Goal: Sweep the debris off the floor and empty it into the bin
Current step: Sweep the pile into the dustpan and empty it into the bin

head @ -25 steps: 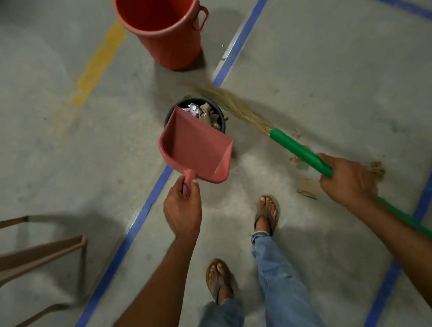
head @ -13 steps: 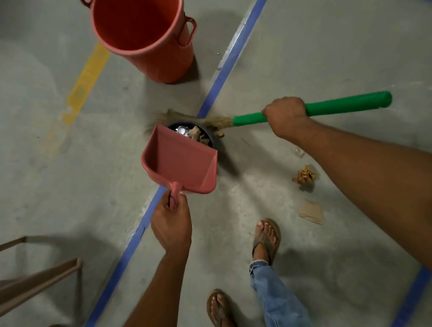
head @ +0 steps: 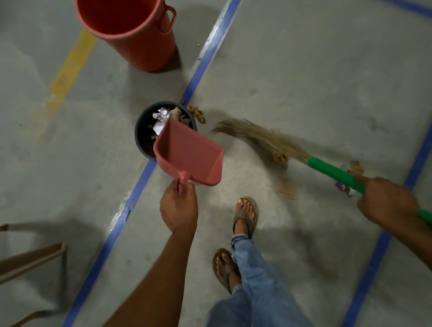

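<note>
Your right hand (head: 388,202), gripping the broom (head: 332,172), has swung its bristles down onto the floor beside the debris (head: 280,158); your left hand (head: 179,208) still clasps the dustpan (head: 190,155) over the black bin (head: 144,132).

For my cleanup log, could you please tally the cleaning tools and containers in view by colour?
Red or pink: 2, the large red plastic tub and the pink plastic dustpan
Green: 1, the green-handled grass broom
Dark: 1, the small dark round bin
Total: 4
</note>
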`<state>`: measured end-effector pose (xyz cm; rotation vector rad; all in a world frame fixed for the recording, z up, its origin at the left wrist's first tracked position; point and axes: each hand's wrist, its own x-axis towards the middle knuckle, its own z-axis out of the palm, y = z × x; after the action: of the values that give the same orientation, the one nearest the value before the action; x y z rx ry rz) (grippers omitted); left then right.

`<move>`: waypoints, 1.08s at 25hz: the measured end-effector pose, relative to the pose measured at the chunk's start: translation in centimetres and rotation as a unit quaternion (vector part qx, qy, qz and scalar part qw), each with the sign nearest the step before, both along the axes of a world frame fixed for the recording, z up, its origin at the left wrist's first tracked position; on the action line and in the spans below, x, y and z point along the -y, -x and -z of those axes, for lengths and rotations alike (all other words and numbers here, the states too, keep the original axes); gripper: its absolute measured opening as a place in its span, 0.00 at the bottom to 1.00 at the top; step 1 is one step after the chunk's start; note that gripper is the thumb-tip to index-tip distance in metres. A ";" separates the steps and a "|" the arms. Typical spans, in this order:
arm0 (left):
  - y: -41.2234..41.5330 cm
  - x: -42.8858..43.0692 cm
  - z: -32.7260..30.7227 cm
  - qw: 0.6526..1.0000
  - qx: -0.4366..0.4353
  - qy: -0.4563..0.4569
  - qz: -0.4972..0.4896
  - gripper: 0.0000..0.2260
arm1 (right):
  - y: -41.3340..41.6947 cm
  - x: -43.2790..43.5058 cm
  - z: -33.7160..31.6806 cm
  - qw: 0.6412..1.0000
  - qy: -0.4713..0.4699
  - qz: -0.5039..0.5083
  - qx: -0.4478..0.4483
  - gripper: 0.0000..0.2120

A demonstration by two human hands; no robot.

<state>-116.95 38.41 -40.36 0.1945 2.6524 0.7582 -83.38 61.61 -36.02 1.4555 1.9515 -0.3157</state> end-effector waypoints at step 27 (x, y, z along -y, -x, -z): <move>-11.6 9.5 3.1 0.998 -0.040 0.044 0.022 0.12 | 3.0 24.7 0.0 0.769 0.160 0.500 -0.365 0.08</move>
<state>-105.39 28.95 -43.42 0.2630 2.7404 0.6320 -86.37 36.92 -36.00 2.1975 1.2441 -1.8212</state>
